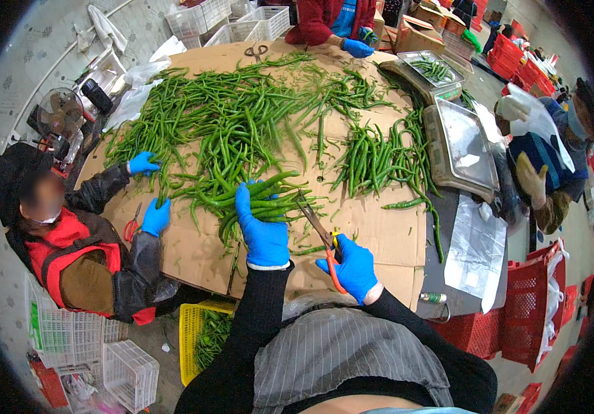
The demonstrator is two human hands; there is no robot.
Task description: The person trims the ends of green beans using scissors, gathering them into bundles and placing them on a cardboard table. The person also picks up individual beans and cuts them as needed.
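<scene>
Blue-gloved, my left hand (264, 233) is closed round a bunch of long green chili peppers (259, 196), their ends pointing to the right. My right hand (353, 268), also in a blue glove, grips a pair of scissors (320, 229) with orange handles. The blades reach up to the right-hand ends of the bunch. Beyond my left hand spreads a large heap of green peppers (200, 103) on the cardboard-covered table (387, 241). A smaller pile of peppers (373, 159) lies to the right, ahead of my right hand.
At the left, a co-worker's gloved hands (155, 217) touch the heap, beside red-handled scissors (131, 224). Another co-worker's gloved hand (358, 48) is at the far edge. Scales (466, 148) stand right, with a plastic bag (476, 248) nearby. A yellow crate (190, 345) of peppers sits below the table.
</scene>
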